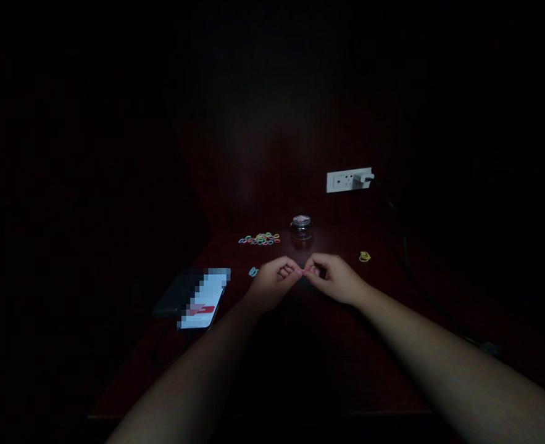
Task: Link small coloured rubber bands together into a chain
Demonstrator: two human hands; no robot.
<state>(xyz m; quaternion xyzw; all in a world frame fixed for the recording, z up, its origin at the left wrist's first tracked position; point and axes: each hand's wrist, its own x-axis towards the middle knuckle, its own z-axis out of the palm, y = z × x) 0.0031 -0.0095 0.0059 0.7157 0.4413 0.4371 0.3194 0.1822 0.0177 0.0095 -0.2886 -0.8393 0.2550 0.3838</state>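
Forearms [439, 351], phone [211, 299] alongside, jar [302, 228] beyond fingers [319, 257]

Our left forearm [198, 370] and right forearm [443, 345], bare and reaching forward, angled inward, our left hand [273, 282] and right hand [336, 279] nearly meeting at the fingertips, thumbs and forefingers pinched, our other fingers curled.

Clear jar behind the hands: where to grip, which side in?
Probably around the sides of the clear jar, just below its top, with the right hand coming from the right front. It looks round and stands upright, so a grip should oppose well across it. The pile of coloured bands lies to its left, making that approach likelier to disturb things.
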